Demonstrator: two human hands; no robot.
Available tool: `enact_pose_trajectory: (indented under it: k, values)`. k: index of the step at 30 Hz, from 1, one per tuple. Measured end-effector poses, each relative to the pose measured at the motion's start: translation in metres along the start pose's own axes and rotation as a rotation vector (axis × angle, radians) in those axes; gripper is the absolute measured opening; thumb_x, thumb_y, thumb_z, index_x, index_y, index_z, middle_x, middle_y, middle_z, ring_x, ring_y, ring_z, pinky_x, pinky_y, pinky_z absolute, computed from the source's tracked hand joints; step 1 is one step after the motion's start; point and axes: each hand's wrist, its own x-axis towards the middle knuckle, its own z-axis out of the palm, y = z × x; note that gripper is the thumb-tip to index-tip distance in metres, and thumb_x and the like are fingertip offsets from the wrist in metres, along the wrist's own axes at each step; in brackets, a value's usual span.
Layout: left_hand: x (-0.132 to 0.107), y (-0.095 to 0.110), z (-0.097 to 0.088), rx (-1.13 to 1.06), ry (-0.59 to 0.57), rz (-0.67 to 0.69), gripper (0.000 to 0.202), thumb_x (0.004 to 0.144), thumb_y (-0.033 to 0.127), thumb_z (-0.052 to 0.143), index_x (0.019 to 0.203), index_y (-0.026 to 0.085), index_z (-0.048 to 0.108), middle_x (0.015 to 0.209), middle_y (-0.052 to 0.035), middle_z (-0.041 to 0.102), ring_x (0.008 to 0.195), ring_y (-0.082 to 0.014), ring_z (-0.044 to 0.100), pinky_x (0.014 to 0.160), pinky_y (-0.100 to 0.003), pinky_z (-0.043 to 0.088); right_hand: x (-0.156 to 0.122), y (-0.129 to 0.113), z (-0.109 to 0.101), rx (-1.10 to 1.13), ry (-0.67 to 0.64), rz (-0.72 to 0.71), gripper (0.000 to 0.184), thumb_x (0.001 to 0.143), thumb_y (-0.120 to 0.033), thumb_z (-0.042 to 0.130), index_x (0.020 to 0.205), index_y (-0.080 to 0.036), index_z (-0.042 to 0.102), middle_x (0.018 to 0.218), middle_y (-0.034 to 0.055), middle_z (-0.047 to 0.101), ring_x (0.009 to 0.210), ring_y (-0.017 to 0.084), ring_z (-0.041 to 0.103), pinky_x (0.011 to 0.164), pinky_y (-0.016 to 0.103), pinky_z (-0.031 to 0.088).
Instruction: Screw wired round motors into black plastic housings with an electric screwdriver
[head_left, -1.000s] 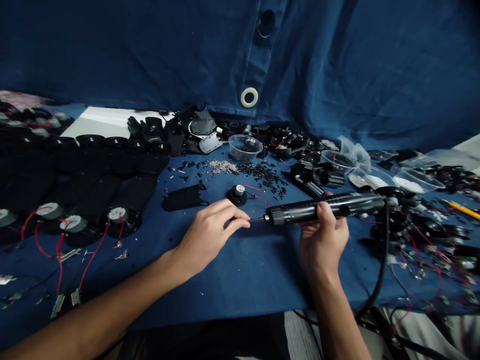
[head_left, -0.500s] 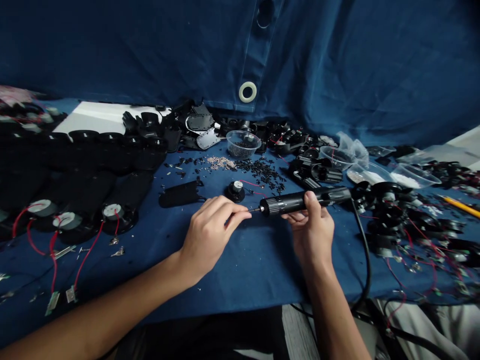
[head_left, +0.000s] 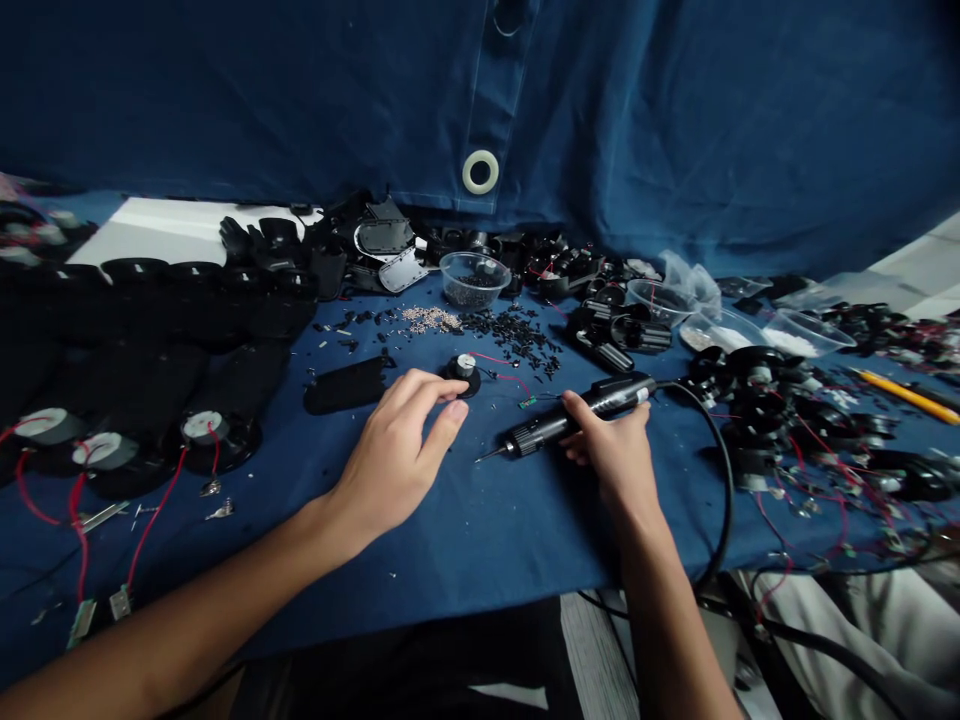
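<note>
My right hand [head_left: 611, 435] is closed around a black corded electric screwdriver [head_left: 547, 425], low over the blue cloth, its thin bit pointing left. My left hand [head_left: 401, 445] is off the bit, thumb and fingers apart, and holds nothing. Its fingertips are at the near side of a small motor [head_left: 466, 366] on a round black base; whether they touch it I cannot tell. Red wires run right from the motor to a small green circuit board [head_left: 528, 401]. A flat black plastic cover [head_left: 345, 385] lies just left of the motor.
Loose black parts [head_left: 517, 335] and a pile of small copper-coloured pieces [head_left: 431, 319] lie beyond the motor, near a clear bowl [head_left: 474, 283]. Black housings with motors [head_left: 202, 428] fill the left. Wired parts [head_left: 780, 420] and a yellow pencil-like stick [head_left: 904, 394] are at right.
My left hand has let go of the screwdriver's bit and opened toward the motor. My right hand has lowered the screwdriver, its bit now angled down to the left.
</note>
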Motion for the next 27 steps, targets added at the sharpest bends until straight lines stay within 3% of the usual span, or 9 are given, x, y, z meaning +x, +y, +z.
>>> enact_pose_trajectory:
  k: [4,6,12,15,18,20,23,27]
  values:
    - [-0.001,0.0,0.002,0.02,-0.068,-0.038,0.023,0.096,0.029,0.043,0.111,0.021,0.058,0.107,-0.0022,0.057,0.102,-0.0152,0.053,0.092,-0.032,0.042,-0.002,-0.01,0.0,-0.23,-0.09,0.192,0.122,0.07,-0.051,0.067,0.143,-0.002,-0.018,0.057,0.0002,0.063,0.043,0.022,0.059,0.039,0.032,0.047]
    - [0.0,-0.001,0.003,0.037,-0.092,-0.05,0.021,0.096,0.029,0.044,0.11,0.022,0.058,0.106,-0.0015,0.058,0.102,-0.0151,0.054,0.091,-0.032,0.043,-0.004,-0.014,0.001,-0.303,-0.1,0.185,0.122,0.073,-0.052,0.064,0.142,-0.004,-0.025,0.058,0.0003,0.064,0.045,0.023,0.061,0.042,0.031,0.048]
    - [0.01,-0.007,0.005,0.167,-0.09,0.041,0.022,0.092,0.023,0.051,0.114,0.022,0.053,0.107,-0.0017,0.057,0.1,-0.0163,0.054,0.09,-0.033,0.043,-0.003,-0.017,0.003,-0.493,-0.154,0.169,0.107,0.079,-0.059,0.052,0.147,-0.006,-0.012,0.055,0.0005,0.062,0.046,0.023,0.061,0.051,0.033,0.049]
    - [0.019,-0.006,0.005,0.293,-0.106,0.112,0.025,0.091,0.02,0.053,0.116,0.02,0.051,0.108,-0.0026,0.056,0.099,-0.0182,0.053,0.09,-0.036,0.043,-0.005,-0.018,-0.001,-0.695,-0.1,0.119,0.099,0.079,-0.065,0.044,0.147,-0.004,0.006,0.064,0.0078,0.065,0.064,0.029,0.066,0.062,0.038,0.049]
    - [0.029,-0.001,0.007,0.377,-0.128,0.165,0.03,0.091,0.021,0.054,0.12,0.02,0.048,0.109,-0.0036,0.055,0.098,-0.0192,0.053,0.089,-0.036,0.042,-0.012,-0.024,-0.007,-0.862,-0.013,-0.024,0.076,0.081,-0.067,0.037,0.136,-0.014,0.037,0.079,0.0138,0.066,0.08,0.033,0.065,0.066,0.041,0.047]
    - [0.037,0.002,0.009,0.403,-0.136,0.196,0.031,0.091,0.022,0.053,0.122,0.021,0.048,0.109,-0.0037,0.055,0.099,-0.0192,0.052,0.088,-0.035,0.042,-0.016,-0.032,-0.008,-0.858,-0.041,-0.15,0.062,0.084,-0.063,0.038,0.127,-0.02,0.046,0.076,0.0096,0.065,0.074,0.03,0.064,0.064,0.039,0.045]
    - [0.048,0.001,0.014,0.437,-0.162,0.262,0.021,0.093,0.024,0.051,0.114,0.021,0.053,0.105,-0.0022,0.057,0.097,-0.0186,0.053,0.086,-0.034,0.041,-0.015,-0.047,-0.003,-0.686,-0.25,-0.456,0.046,0.086,-0.05,0.047,0.123,-0.023,0.05,0.071,0.0029,0.061,0.07,0.022,0.06,0.067,0.034,0.045]
    - [0.053,-0.01,0.017,0.476,-0.196,0.326,0.012,0.094,0.022,0.048,0.097,0.017,0.059,0.094,-0.0016,0.06,0.09,-0.0184,0.055,0.084,-0.036,0.039,0.006,-0.059,0.017,-0.458,-0.621,-0.879,0.031,0.086,-0.031,0.053,0.117,-0.025,0.058,0.1,0.0063,0.057,0.095,0.018,0.055,0.086,0.032,0.044]
